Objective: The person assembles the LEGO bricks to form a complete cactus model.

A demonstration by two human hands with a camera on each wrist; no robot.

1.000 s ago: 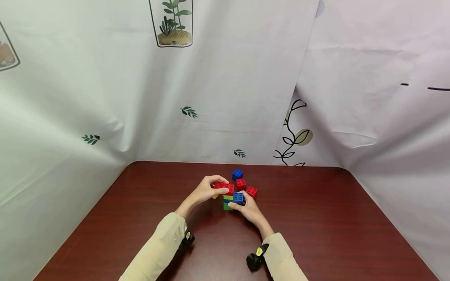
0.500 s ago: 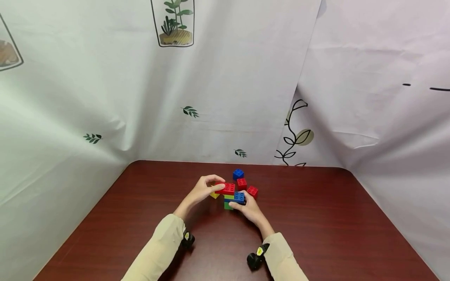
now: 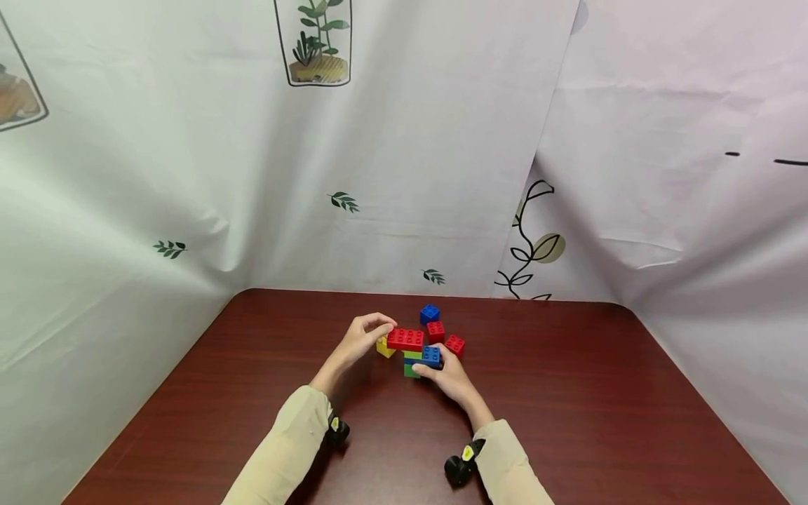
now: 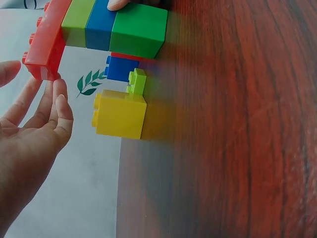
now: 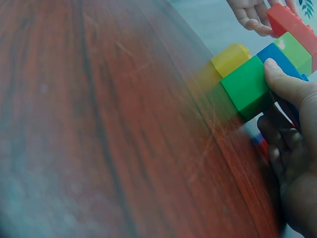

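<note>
A stack of toy building bricks stands on the table: a green brick [image 4: 138,29] lowest, then a blue brick [image 3: 431,356], a lime brick [image 4: 78,22] and a long red brick [image 3: 405,339] across the top, overhanging to the left. My right hand [image 3: 449,375] grips the stack from the right, its thumb [image 5: 285,84] over the blue and green bricks. At the red brick's overhanging end is my left hand [image 3: 360,342]; its fingers [image 4: 62,111] are extended by that end, the thumb a little apart from it. Whether the fingertips touch is unclear.
Behind the stack lie two small red bricks [image 3: 435,331] and a blue brick [image 3: 430,313]. A yellow brick [image 4: 121,115] sits back left, with a small lime brick [image 4: 137,82] near it. The brown table [image 3: 568,407] ends at a hanging cloth [image 3: 404,140].
My left hand has drawn back leftward from the top of the red brick to its end, its grip loosened, uncovering the brick and the yellow one. The right hand keeps holding the stack.
</note>
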